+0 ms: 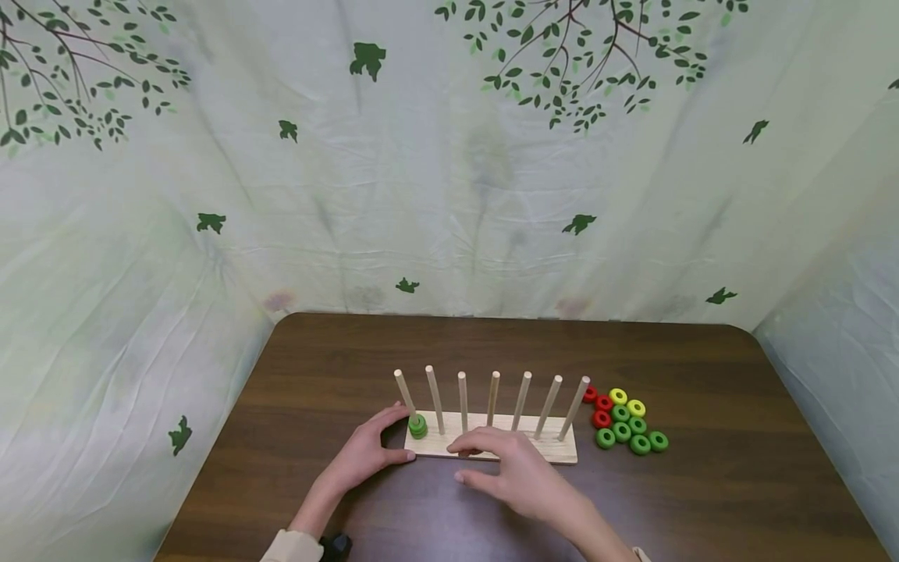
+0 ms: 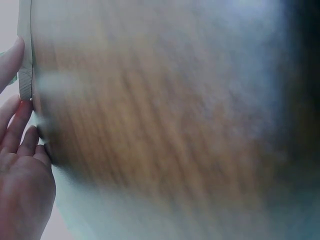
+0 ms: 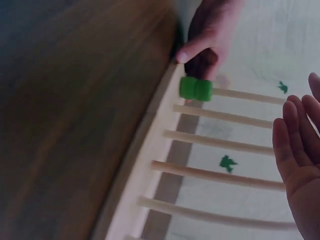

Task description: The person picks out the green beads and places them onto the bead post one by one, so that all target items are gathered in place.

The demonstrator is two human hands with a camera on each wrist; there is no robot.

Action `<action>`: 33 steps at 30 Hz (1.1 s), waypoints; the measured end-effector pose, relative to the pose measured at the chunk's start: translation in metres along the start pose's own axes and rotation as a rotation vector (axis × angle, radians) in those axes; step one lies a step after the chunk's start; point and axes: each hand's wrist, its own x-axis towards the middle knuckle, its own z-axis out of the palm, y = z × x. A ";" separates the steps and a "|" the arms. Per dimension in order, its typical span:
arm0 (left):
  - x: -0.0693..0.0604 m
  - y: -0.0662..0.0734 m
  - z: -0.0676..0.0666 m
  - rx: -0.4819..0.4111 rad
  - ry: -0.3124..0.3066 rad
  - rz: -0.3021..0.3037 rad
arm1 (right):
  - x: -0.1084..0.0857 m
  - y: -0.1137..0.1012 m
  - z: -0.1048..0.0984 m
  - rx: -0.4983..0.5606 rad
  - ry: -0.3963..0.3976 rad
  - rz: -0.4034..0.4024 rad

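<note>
- The left end of a pale, rectangular wooden board [image 1: 430, 446] with seven slim, round wooden pegs [image 1: 493, 400] was touched by the left hand [image 1: 361, 453], its fingers and thumb extended.
- Two stacked green rings [image 1: 417, 426] were borne on the leftmost peg.
- The right hand [image 1: 523, 476] was held over the board's front edge, fingers loosely opened.
- Loose red rings [image 1: 597, 421], yellow rings [image 1: 632, 410] and green ones were grouped on the brown wood-grain table [image 1: 709, 484], beyond the board's right end.
</note>
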 end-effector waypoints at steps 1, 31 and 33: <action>0.000 0.000 0.000 0.001 0.001 -0.002 | -0.004 0.002 0.001 0.016 0.011 0.019; -0.001 0.000 0.001 -0.023 -0.006 -0.024 | -0.095 0.048 -0.006 0.152 0.502 0.540; -0.001 0.000 0.001 -0.023 -0.004 -0.022 | -0.100 0.049 -0.009 0.119 0.522 0.572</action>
